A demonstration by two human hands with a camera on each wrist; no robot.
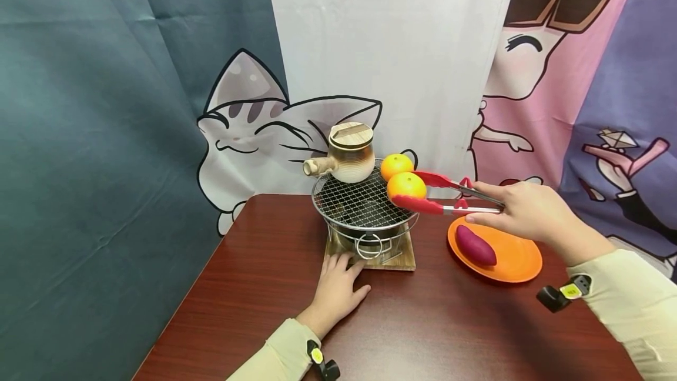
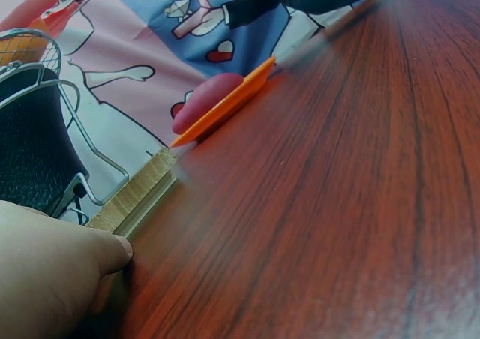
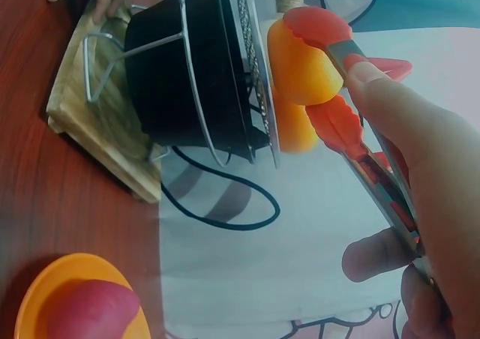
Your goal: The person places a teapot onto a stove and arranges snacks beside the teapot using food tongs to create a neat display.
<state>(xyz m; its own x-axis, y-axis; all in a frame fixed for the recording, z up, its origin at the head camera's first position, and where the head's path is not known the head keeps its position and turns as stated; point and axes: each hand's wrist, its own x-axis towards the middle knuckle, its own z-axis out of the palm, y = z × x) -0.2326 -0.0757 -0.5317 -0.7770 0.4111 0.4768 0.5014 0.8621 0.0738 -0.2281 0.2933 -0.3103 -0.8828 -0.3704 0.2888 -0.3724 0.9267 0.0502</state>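
My right hand (image 1: 534,210) grips metal tongs with red tips (image 1: 423,204), held out to the left over the grill. Between the red tips sits the front orange (image 1: 406,187), close over the mesh; in the right wrist view the tips (image 3: 319,25) lie against its sides. A second orange (image 1: 395,163) rests on the wire mesh (image 1: 346,201) just behind. My left hand (image 1: 338,290) lies with spread fingers at the front edge of the wooden board (image 1: 404,257) under the round black grill (image 3: 176,69); its thumb (image 2: 112,250) is by the board's edge.
A clay pot (image 1: 353,163) with a wooden lid and side handle stands at the mesh's back left. To the right, an orange plate (image 1: 518,260) bears a purple sweet potato (image 1: 476,246). A printed curtain (image 1: 391,46) hangs behind the dark red table (image 1: 264,275).
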